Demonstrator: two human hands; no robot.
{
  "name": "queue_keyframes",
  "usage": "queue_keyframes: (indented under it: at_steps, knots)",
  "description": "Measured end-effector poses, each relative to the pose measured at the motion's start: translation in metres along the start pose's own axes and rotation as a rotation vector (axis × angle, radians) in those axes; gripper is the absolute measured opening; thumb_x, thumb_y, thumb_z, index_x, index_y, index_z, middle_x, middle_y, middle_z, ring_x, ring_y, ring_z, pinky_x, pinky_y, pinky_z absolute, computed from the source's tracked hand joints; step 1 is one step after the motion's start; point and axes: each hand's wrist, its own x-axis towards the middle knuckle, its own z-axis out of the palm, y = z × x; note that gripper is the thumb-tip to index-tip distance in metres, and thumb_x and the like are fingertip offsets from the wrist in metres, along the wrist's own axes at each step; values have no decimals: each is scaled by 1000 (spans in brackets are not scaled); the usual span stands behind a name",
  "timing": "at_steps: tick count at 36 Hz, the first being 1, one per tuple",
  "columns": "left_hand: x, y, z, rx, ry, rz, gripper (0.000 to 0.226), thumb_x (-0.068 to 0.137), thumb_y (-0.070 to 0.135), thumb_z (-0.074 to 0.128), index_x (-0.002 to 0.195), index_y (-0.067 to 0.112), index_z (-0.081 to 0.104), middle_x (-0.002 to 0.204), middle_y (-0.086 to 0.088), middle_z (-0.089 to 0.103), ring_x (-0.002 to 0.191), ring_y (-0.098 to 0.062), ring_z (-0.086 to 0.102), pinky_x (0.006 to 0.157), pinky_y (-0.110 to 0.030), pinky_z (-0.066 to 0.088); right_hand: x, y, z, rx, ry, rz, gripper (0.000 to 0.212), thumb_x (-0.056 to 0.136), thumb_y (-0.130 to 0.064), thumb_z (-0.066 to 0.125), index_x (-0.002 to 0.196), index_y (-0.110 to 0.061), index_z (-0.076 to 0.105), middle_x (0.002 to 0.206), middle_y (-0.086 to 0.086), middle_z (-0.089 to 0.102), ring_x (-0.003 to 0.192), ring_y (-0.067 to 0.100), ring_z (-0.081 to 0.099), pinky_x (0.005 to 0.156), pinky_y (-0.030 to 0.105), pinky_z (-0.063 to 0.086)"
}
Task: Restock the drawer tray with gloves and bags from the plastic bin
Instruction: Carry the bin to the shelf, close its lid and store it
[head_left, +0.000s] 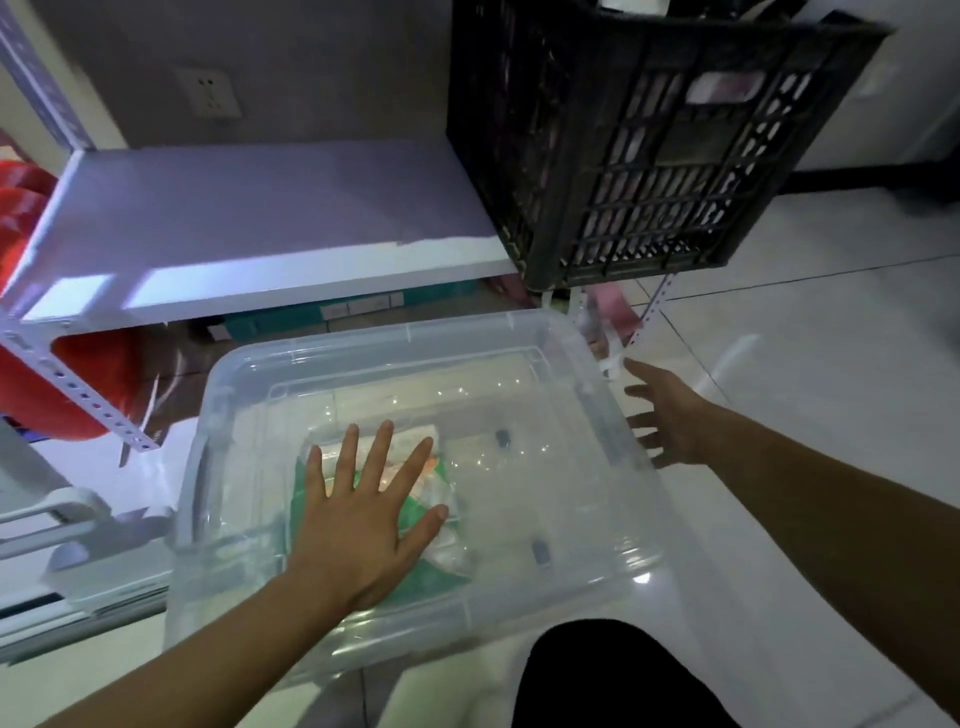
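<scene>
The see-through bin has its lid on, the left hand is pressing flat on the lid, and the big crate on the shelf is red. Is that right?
Almost. The crate on the shelf is black, not red; the head view shows it. The rest holds: the clear plastic bin has its lid on, and the left hand lies flat on it, fingers spread.

Green-printed packets (415, 519) blurred under the plastic bin's clear lid (519, 467), labels unreadable
</scene>
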Motion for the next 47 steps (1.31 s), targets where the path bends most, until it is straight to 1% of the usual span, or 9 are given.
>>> queue_keyframes:
  at_steps: [5, 9, 17, 21, 25, 31, 36, 42, 47]
  knots:
    - [0, 1, 1, -11, 19, 8, 74, 85, 79, -4, 153, 49, -6, 163, 3, -15, 150, -31, -19, 118, -59, -12, -3, -12, 12, -282, 20, 37, 76, 70, -64, 74, 123, -13, 60, 116, 18, 66, 101, 36, 68, 93, 48, 53]
    - [0, 0, 4, 10, 23, 8, 75, 83, 80, -10, 151, 50, -11, 162, 3, -19, 150, -30, -22, 118, -58, -14, -13, -37, 12, -472, 105, -1, 58, 70, -44, 85, 110, -8, 63, 106, 16, 69, 91, 32, 69, 71, 39, 58]
    - [1, -2, 1, -2, -1, -10, 77, 77, 81, -17, 148, 53, -20, 161, 5, -26, 148, -28, -28, 116, -57, -18, -22, -49, 34, -554, 152, -27, 37, 78, -9, 82, 104, 1, 58, 112, 20, 61, 98, 42, 63, 75, 53, 56]
    - [1, -2, 0, -16, -8, -4, 77, 78, 82, -15, 149, 53, -16, 163, 5, -20, 149, -29, -24, 116, -57, -19, -22, -43, 47, -673, 329, -187, 33, 77, -13, 83, 94, 1, 58, 92, 21, 67, 76, 37, 68, 64, 48, 60]
    - [0, -3, -3, -19, -39, -4, 76, 78, 81, -12, 149, 53, -16, 163, 4, -21, 149, -30, -24, 116, -58, -19, -30, -30, 55, -899, 490, -341, 32, 79, -28, 78, 95, -7, 61, 87, 11, 67, 76, 30, 68, 74, 45, 61]
    - [-5, -27, -32, -99, -175, 49, 77, 89, 75, 33, 152, 52, -4, 167, 6, -9, 153, -23, -11, 122, -50, -3, -45, 4, 43, -466, 331, -394, 42, 82, -44, 75, 92, -4, 68, 95, 15, 67, 85, 30, 64, 80, 40, 54]
    - [-47, -70, -53, -587, 26, -111, 80, 88, 44, 68, 153, 44, 22, 150, 21, 31, 140, -7, 29, 112, -31, 26, -59, 65, 9, -19, 164, -171, 52, 87, -55, 65, 125, -20, 60, 125, 6, 60, 114, 31, 57, 89, 48, 49]
    - [-127, -96, -10, -845, 290, -522, 79, 85, 40, 73, 148, 51, 27, 156, 13, 35, 138, -9, 34, 108, -41, 33, -70, 148, 9, 341, 37, -139, 33, 90, -39, 64, 119, -24, 71, 125, 4, 69, 111, 30, 65, 87, 48, 55]
    - [-156, -87, 32, -1827, 101, -685, 44, 86, 38, 60, 130, 38, 62, 138, 5, 61, 119, -12, 63, 106, -45, 41, -72, 145, 31, 473, 63, -207, 34, 93, -32, 61, 124, -18, 64, 130, 9, 65, 115, 28, 63, 85, 46, 54]
